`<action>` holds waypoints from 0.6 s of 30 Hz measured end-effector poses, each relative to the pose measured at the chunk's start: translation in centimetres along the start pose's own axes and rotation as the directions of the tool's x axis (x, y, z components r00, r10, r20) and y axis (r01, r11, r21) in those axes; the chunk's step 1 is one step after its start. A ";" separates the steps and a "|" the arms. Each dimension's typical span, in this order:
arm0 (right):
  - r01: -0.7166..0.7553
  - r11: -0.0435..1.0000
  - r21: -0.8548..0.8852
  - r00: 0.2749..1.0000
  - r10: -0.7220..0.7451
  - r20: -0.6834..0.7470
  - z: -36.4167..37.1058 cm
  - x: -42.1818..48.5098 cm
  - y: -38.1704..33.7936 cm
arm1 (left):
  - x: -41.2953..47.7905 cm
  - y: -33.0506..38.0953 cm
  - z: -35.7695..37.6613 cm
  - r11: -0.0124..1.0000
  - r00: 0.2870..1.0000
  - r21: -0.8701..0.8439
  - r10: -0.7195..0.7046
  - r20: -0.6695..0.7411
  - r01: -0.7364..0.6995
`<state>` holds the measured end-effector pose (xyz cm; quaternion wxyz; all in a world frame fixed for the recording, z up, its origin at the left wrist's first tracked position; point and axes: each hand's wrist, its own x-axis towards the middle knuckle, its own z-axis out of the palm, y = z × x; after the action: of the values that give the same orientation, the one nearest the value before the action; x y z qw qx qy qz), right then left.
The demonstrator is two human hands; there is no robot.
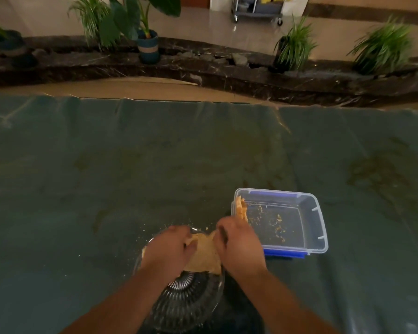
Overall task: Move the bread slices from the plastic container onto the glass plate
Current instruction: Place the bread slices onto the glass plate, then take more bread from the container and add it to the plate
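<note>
While both hands (204, 247) grip bread (204, 255), plate rim (221, 285) shows.

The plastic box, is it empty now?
Not quite. The plastic container holds crumbs, and bread slices lean against its left wall.

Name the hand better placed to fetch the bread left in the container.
Right. The right hand sits beside the container, almost touching the slices leaning at its left wall. The left hand is farther away, over the plate.
</note>
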<state>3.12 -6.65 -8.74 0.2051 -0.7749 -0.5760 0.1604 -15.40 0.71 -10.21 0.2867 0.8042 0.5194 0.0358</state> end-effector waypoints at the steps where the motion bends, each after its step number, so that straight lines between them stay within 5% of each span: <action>1: -0.100 0.993 0.054 0.992 0.104 -0.066 -1.1 0.9 1.2 | 1.0 1.6 0.0 0.995 0.999 -0.091 -0.043 0.003 0.043; 3: -0.325 0.927 0.189 0.935 0.345 -0.084 -3.1 2.8 3.6 | 3.0 4.7 0.3 0.953 0.991 -0.270 -0.126 0.050 0.135; 5: -0.492 0.817 0.300 0.867 0.491 0.083 -4.1 4.5 5.9 | 4.9 7.2 0.9 0.906 0.979 -0.372 -0.175 0.108 0.203; 9: -0.527 0.775 0.348 0.832 0.387 0.397 -4.3 5.9 9.0 | 7.0 10.3 2.7 0.884 0.968 -0.402 -0.187 0.166 0.240; 18: -0.456 0.852 0.258 0.818 0.286 0.499 -2.6 6.7 11.8 | 8.1 11.7 4.7 0.890 0.956 -0.352 -0.250 0.152 0.289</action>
<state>16.02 -3.51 -12.47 0.1732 -0.7641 -0.4015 0.4743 -0.46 2.18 -10.26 0.4616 0.6564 0.5944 0.0518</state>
